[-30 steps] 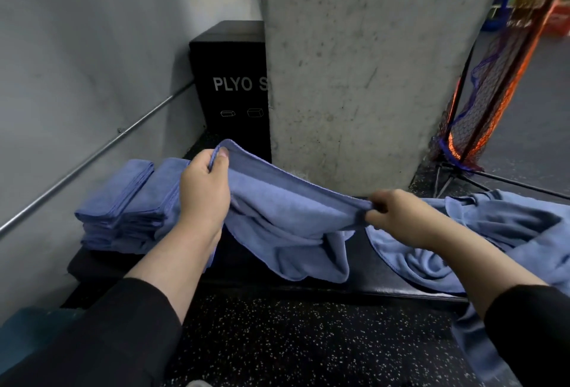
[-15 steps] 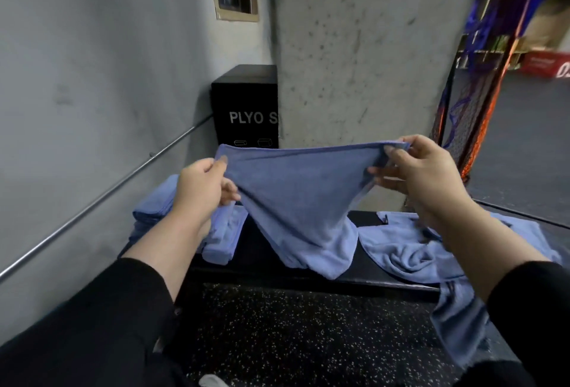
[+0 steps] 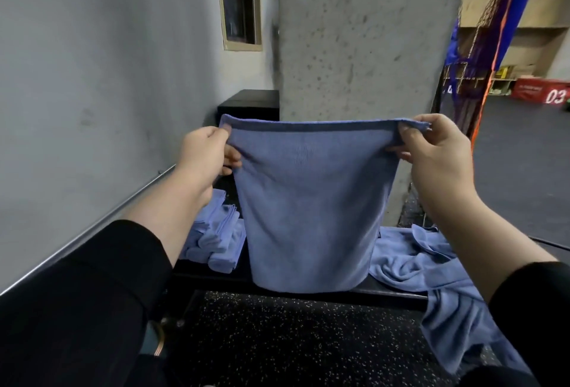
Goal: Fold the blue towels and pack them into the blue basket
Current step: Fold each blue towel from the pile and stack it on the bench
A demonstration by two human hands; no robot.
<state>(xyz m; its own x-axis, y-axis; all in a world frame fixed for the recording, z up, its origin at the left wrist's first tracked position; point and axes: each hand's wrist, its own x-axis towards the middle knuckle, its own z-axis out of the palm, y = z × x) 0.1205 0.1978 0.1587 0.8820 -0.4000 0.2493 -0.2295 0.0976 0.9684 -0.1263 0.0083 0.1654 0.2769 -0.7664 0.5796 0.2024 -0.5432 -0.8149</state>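
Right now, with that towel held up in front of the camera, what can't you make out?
Head view only:
- Blue basket: not in view.
- Black bench: middle hidden behind the raised blue cloth towel.
- Stack of folded blue towels: left part behind the left hand's forearm; count unclear.
- Loose heap of blue towels: covered by the right hand's arm.

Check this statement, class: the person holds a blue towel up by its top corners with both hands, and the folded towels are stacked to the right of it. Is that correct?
Not quite. The head view shows the left hand and right hand pinching the top corners of the blue towel, but the folded towels are stacked to its left. On the right lies a loose heap of unfolded towels.
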